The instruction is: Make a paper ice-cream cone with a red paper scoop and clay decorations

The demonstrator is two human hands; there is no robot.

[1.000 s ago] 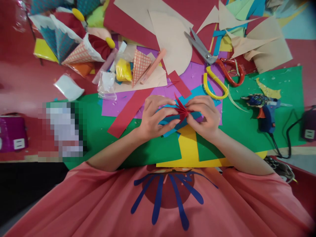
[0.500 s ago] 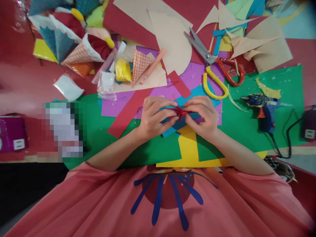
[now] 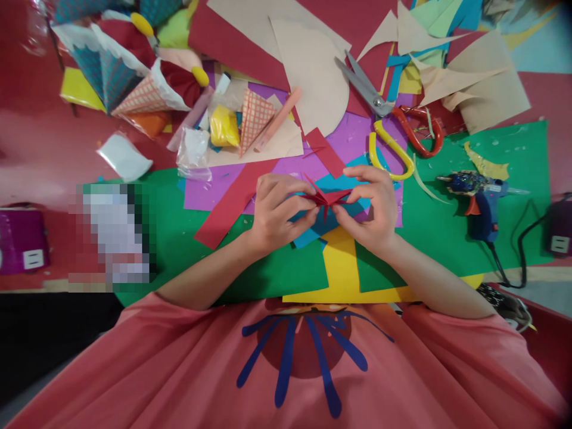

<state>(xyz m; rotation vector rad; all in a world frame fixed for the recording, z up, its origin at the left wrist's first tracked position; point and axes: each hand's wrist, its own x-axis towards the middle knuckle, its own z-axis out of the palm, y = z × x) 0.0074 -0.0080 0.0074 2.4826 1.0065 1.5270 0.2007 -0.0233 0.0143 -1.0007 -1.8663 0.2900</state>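
A small red folded paper piece [image 3: 327,199], with several thin points spreading out, is held up between both hands above the blue paper. My left hand [image 3: 282,208] pinches its left side between fingertips and thumb. On its right side, my right hand [image 3: 373,202] grips it with the thumb and a finger, the index finger raised off it. Just beyond the hands lies a short red strip [image 3: 326,154], and a longer red strip [image 3: 230,208] lies left of my left hand. Large scissors [image 3: 379,107] with red and yellow handles rest open beyond my right hand.
A blue glue gun [image 3: 485,205] with a black cord lies on green sheet [image 3: 522,155] at right. Cones [image 3: 120,71], wrapped clay packets [image 3: 224,126] and a white packet [image 3: 125,158] are at far left. Beige scraps [image 3: 487,77] lie at far right.
The index finger of my right hand has lifted and spread away from the red paper piece, and more of the piece's right side shows. My left hand has barely moved.
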